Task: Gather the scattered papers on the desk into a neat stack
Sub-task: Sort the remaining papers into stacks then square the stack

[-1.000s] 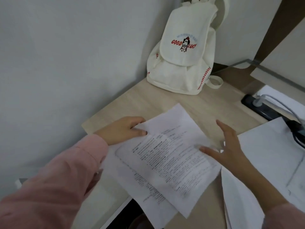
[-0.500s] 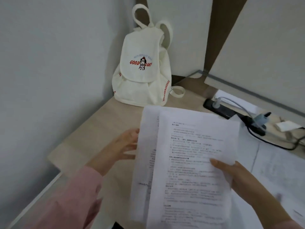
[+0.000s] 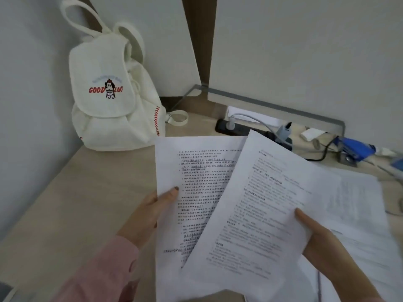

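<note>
Both of our hands are closed on paper and lifted above the counter. Our left hand pinches the left edge of one printed sheet, with the thumb on the front of it. Our right hand grips the right edge of a second printed sheet, also thumb on top. This second sheet is tilted and lies across the first one, covering its right side, so the two sheets overlap between our hands but their edges do not match.

We judge that the task is only partly done: two sheets are collected, but they are fanned, not squared. Beyond and under our right hand more loose papers lie flat on the counter, spread and overlapping; how many they are we cannot tell. These must be gathered too, and then all edges aligned into one stack.

Farther out, beyond our left hand, a white backpack stands in the corner against the wall. Beyond our right hand a black power strip with plugged cables lies along the back of the counter, and small blue things near it are too blurred to name.
</note>
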The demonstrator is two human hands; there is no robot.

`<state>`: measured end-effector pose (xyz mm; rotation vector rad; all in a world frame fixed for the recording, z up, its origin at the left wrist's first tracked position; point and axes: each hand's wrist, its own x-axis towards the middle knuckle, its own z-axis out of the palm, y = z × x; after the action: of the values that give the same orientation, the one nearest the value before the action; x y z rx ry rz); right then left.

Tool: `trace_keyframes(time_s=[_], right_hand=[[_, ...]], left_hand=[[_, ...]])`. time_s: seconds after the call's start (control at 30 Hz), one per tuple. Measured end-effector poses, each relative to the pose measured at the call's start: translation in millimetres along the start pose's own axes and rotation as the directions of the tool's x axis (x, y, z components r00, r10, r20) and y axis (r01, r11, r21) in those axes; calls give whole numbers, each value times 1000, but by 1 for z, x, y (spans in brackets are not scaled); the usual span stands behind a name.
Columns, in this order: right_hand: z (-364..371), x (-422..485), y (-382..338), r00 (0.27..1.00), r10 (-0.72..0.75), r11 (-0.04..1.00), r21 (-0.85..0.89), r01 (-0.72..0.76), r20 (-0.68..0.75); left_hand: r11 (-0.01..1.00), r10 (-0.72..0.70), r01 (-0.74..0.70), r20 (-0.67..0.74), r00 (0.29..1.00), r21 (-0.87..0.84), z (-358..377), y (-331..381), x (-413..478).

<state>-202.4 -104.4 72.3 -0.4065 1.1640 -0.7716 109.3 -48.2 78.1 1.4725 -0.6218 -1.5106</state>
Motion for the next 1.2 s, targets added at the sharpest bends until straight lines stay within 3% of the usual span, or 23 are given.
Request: trace_keyframes(time_s=[0.1, 0.17, 0.27, 0.3, 0.4, 0.5, 0.57, 0.6, 0.67, 0.73, 0.8, 0.97, 1.13, 1.2], right_hand=[[12, -2, 6, 997, -22, 997, -71, 27, 71], [23, 3, 16, 998, -4, 963, -267, 20, 63], [37, 17, 36, 998, -44, 831, -556, 12, -44], [41, 21, 41, 994, -76, 808, -589, 13, -82], [53, 30, 54, 989, -142, 796, -598, 89, -43], [54, 41, 53, 998, -57, 819, -570, 65, 32], [42, 54, 46, 990, -126, 820, -569, 64, -70], [31, 62, 43, 965, -209, 779, -623, 65, -160], [5, 75, 34, 905, -335, 591, -807, -15, -262], [-20, 85, 25, 882, -392, 338, -933, -128, -263], [-42, 97, 15, 864, -429, 161, -963, -215, -265], [-66, 120, 7, 845, -425, 98, -944, -314, -325], [-62, 127, 10, 821, -534, -188, -918, -349, -203], [-68, 129, 9, 814, -554, -237, -905, -353, -172]], left_hand=[[999, -34, 34, 47, 998, -4, 10, -4, 6], [998, -54, 55, 31, 998, -41, 21, -5, 13], [971, -98, 77, -83, 992, -224, 35, -8, 30], [964, -140, 115, -90, 986, -238, 37, -8, 32], [984, -177, 175, -106, 978, -30, 22, -32, 32], [979, -178, 195, -208, 962, 65, 4, -50, 30], [980, -164, 187, -264, 950, 66, -6, -53, 31], [983, -144, 172, -304, 942, 67, -13, -55, 33], [983, -143, 175, -357, 923, 60, -26, -57, 35], [976, -173, 208, -374, 911, 57, -38, -59, 39], [972, -193, 229, -368, 909, 58, -43, -61, 48], [977, -186, 207, -259, 948, 57, -26, -62, 70], [965, -248, 260, -200, 948, 33, -7, -68, 84], [951, -294, 306, -192, 936, 37, -3, -73, 88]])
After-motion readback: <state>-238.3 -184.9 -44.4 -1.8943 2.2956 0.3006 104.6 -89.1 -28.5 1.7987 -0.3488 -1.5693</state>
